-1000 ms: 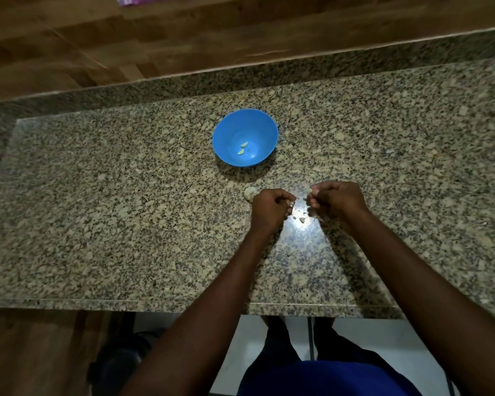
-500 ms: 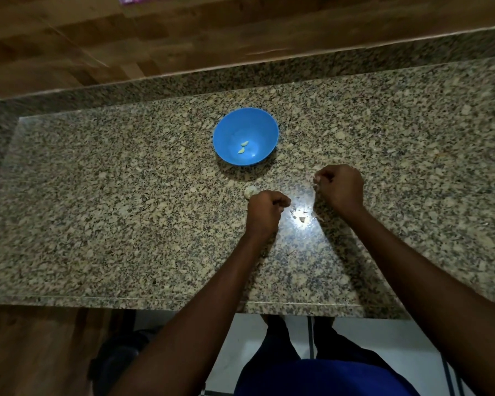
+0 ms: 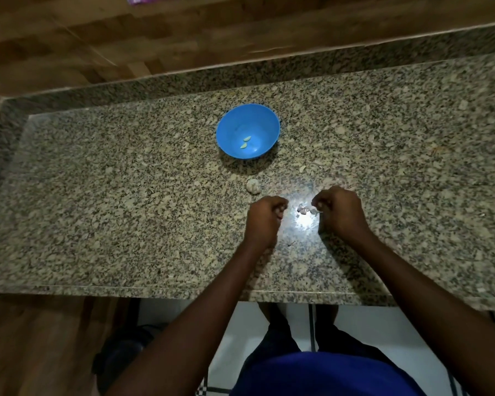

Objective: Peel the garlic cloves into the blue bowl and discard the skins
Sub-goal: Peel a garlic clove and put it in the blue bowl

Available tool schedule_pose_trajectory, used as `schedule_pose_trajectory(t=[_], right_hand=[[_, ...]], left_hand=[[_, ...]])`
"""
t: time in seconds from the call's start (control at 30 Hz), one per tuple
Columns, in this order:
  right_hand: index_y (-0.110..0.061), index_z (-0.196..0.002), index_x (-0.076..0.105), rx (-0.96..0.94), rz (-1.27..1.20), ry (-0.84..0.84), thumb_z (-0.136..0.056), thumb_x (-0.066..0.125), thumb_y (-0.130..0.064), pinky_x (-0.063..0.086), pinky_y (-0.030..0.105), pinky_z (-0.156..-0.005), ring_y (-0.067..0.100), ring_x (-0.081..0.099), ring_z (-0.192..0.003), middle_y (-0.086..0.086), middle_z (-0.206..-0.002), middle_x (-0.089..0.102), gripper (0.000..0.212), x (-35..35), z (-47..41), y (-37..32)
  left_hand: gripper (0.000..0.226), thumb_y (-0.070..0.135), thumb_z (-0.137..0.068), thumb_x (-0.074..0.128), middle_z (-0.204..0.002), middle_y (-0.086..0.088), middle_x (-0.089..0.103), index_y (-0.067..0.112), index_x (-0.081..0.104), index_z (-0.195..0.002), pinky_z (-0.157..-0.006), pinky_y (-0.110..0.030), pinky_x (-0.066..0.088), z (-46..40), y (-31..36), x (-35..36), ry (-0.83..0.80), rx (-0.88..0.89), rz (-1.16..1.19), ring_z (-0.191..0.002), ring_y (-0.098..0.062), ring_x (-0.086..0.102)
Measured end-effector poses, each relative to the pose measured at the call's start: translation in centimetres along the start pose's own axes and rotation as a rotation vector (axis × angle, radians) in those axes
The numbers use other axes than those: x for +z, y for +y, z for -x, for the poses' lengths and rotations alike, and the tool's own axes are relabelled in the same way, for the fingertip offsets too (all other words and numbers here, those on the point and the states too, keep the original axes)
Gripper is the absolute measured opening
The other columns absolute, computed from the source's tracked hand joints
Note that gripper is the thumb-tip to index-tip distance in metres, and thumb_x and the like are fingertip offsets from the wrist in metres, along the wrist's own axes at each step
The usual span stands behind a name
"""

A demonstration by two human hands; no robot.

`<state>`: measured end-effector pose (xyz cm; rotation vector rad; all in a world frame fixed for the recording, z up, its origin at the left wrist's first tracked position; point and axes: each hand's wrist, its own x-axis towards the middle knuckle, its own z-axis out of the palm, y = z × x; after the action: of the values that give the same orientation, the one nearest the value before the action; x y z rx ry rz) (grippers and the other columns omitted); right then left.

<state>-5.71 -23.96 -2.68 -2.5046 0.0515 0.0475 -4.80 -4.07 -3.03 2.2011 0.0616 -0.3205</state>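
Granite counter (image 3: 126,195) | bowl (image 3: 229,121) cloves (image 3: 245,142) lie diagonally | both hands' fingers curled (contents hidden)

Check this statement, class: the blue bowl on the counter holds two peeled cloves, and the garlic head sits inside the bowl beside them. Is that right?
Not quite. The bowl on the counter does hold two peeled cloves, but the garlic head is not inside it. The head view shows it lying on the counter, outside the bowl on the near side, just beyond the left hand.
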Motion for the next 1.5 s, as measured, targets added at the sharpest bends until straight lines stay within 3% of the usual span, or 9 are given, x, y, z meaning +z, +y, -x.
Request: schedule_pose_trajectory(t=[0.13, 0.27, 0.43, 0.6, 0.73, 0.83, 1.17, 1.33, 1.5], right_hand=[[-0.016, -0.092, 0.077, 0.060, -0.113, 0.064, -0.080, 0.066, -0.003, 0.054, 0.031, -0.078, 0.021, 0.071, -0.083, 0.003, -0.090, 0.075, 0.021, -0.6, 0.4, 0.0], [-0.016, -0.094, 0.076, 0.018, -0.045, -0.008, -0.080, 0.074, -0.013, 0.049, 0.031, -0.075, 0.024, 0.068, -0.084, 0.005, -0.088, 0.072, 0.015, -0.4, 0.0, -1.4], [-0.013, -0.100, 0.073, -0.001, 0.074, -0.021, -0.084, 0.073, -0.016, 0.040, 0.029, -0.069, 0.029, 0.065, -0.086, 0.010, -0.094, 0.066, 0.017, 0.3, 1.0, -1.4], [-0.009, -0.100, 0.074, -0.013, 0.093, -0.018, -0.084, 0.071, -0.010, 0.031, 0.027, -0.067, 0.030, 0.063, -0.082, 0.010, -0.092, 0.062, 0.017, 0.9, 1.7, -1.2], [-0.009, -0.099, 0.074, 0.004, 0.075, -0.018, -0.083, 0.069, -0.007, 0.029, 0.027, -0.066, 0.030, 0.062, -0.082, 0.010, -0.088, 0.063, 0.016, 0.9, 1.8, -1.5], [-0.009, -0.100, 0.073, 0.000, 0.076, -0.023, -0.082, 0.073, -0.009, 0.028, 0.027, -0.067, 0.032, 0.062, -0.085, 0.011, -0.090, 0.064, 0.018, 0.6, 1.7, -1.6], [-0.015, -0.089, 0.073, -0.082, 0.099, -0.073, -0.083, 0.075, -0.014, 0.037, 0.029, -0.057, 0.026, 0.057, -0.070, 0.006, -0.084, 0.055, 0.006, 1.6, 1.4, -3.3], [-0.012, -0.071, 0.064, -0.090, 0.154, -0.085, -0.074, 0.065, -0.001, 0.046, 0.037, -0.055, 0.025, 0.051, -0.061, 0.005, -0.074, 0.052, 0.011, 1.7, 0.9, -3.3], [-0.010, -0.074, 0.069, 0.043, 0.081, -0.054, -0.075, 0.064, -0.004, 0.046, 0.031, -0.058, 0.026, 0.061, -0.068, 0.006, -0.073, 0.065, 0.008, 1.5, 0.3, -2.9]], left_hand=[[0.026, 0.002, -0.087, 0.063, -0.102, -0.009, 0.076, 0.008, 0.076, -0.109, -0.087, -0.037, 0.057, 1.1, -0.6, -1.6, 0.061, 0.045, -0.076, -0.091, -0.022, 0.071], [0.024, 0.011, -0.084, 0.073, -0.100, -0.007, 0.074, 0.010, 0.075, -0.108, -0.085, -0.032, 0.054, 2.2, 0.3, -0.7, 0.031, 0.050, -0.111, -0.090, -0.021, 0.069], [0.044, 0.021, -0.070, 0.087, -0.100, -0.003, 0.065, 0.014, 0.070, -0.110, -0.076, -0.031, 0.050, 3.9, 0.6, 0.2, -0.087, 0.038, -0.211, -0.085, -0.017, 0.061], [0.020, -0.005, -0.077, 0.074, -0.086, -0.005, 0.068, 0.011, 0.070, -0.089, -0.071, -0.039, 0.055, 5.5, 0.6, 1.5, -0.099, 0.133, -0.264, -0.074, -0.017, 0.066], [0.020, -0.001, -0.076, 0.067, -0.071, 0.004, 0.072, 0.017, 0.074, -0.076, -0.066, -0.033, 0.056, 4.8, 1.0, 1.2, -0.059, 0.057, -0.157, -0.063, -0.007, 0.066], [0.018, 0.002, -0.071, 0.067, -0.066, 0.005, 0.072, 0.018, 0.075, -0.071, -0.063, -0.033, 0.054, 3.3, 1.3, 0.4, 0.001, 0.011, -0.101, -0.059, -0.010, 0.066], [0.022, 0.006, -0.081, 0.067, -0.089, 0.004, 0.074, 0.023, 0.075, -0.094, -0.070, -0.032, 0.054, -0.7, 1.7, -1.6, 0.121, 0.156, -0.411, -0.080, -0.017, 0.067], [0.023, -0.001, -0.086, 0.065, -0.094, -0.001, 0.076, 0.013, 0.077, -0.101, -0.076, -0.027, 0.053, 0.3, 1.7, -1.9, 0.193, 0.174, -0.202, -0.083, -0.014, 0.068], [0.020, 0.001, -0.086, 0.068, -0.095, -0.005, 0.075, 0.008, 0.076, -0.103, -0.077, -0.028, 0.056, 1.4, 2.5, 0.3, 0.077, 0.084, -0.065, -0.082, -0.012, 0.068]])
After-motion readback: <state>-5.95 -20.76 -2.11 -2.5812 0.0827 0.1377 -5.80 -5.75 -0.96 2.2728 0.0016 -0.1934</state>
